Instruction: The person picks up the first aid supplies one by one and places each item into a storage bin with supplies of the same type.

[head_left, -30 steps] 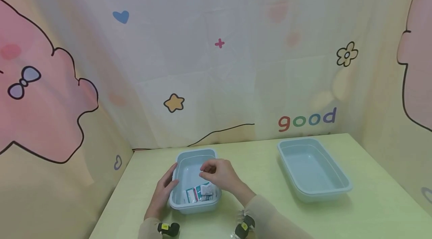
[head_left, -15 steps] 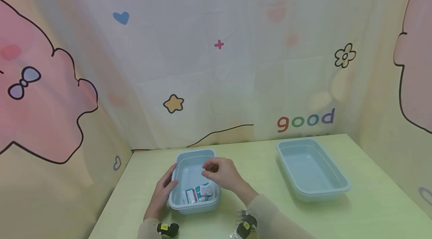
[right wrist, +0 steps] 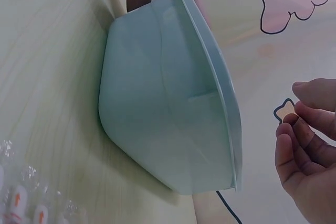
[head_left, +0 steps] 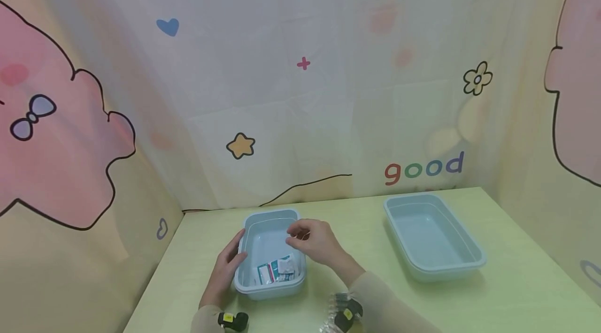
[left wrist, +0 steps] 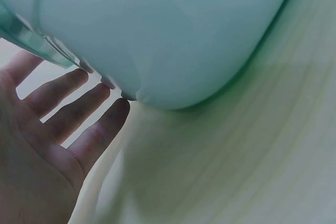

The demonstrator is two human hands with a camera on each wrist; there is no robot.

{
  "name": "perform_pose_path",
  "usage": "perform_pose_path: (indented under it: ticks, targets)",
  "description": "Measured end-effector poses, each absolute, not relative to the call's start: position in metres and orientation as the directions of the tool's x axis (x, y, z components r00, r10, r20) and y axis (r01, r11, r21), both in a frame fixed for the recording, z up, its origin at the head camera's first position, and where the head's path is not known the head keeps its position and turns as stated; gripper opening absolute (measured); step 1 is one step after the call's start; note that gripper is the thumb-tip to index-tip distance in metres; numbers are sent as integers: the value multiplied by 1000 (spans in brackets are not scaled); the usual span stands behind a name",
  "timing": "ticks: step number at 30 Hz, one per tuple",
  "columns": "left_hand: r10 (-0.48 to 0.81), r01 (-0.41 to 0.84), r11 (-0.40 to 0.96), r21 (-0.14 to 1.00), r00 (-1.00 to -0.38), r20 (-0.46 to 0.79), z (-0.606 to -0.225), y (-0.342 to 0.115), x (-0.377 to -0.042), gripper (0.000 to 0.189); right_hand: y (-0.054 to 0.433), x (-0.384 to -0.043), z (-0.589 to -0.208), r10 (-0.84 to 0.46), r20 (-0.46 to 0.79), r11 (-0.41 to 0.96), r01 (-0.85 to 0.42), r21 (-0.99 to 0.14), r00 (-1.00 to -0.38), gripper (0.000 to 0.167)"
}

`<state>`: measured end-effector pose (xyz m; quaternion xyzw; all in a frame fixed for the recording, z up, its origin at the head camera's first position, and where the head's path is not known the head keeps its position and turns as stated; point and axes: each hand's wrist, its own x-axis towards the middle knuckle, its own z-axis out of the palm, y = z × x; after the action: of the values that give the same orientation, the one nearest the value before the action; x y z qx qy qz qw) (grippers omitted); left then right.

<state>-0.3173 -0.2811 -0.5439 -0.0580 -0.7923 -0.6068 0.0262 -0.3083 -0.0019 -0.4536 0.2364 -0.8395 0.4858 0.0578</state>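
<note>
L hand [head_left: 227, 268] is rested on L tub [head_left: 266, 237], thumb at rim, fingers nearly straight. Teal/wht pkts [head_left: 276, 270] lie inside, near end; print too small to be read. R hand [head_left: 313, 239] is held over same tub's R edge, loosely curled, nothing seen gripped. Tub-steadying seems in hand; for any pick-up, R fingertips would need lowering to pkts. R tub [head_left: 436, 234] stands well apart on surface [head_left: 361, 249]; "good" lettering [head_left: 424, 166] is seen behind.

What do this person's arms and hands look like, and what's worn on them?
The left hand and right hand are gloveless. Each arm wears a plain beige fabric sleeve and, at the wrist, a small black device with a yellow label; any marking is unreadable.
</note>
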Motion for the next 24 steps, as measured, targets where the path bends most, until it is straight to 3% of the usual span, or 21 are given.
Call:
perform_pose_path:
  ticks: [24]
  targets:
    - [69, 94, 238, 967, -994, 80, -543, -281, -316, 55, 41, -311, -457, -249, 359, 433, -435, -790, -900, 19]
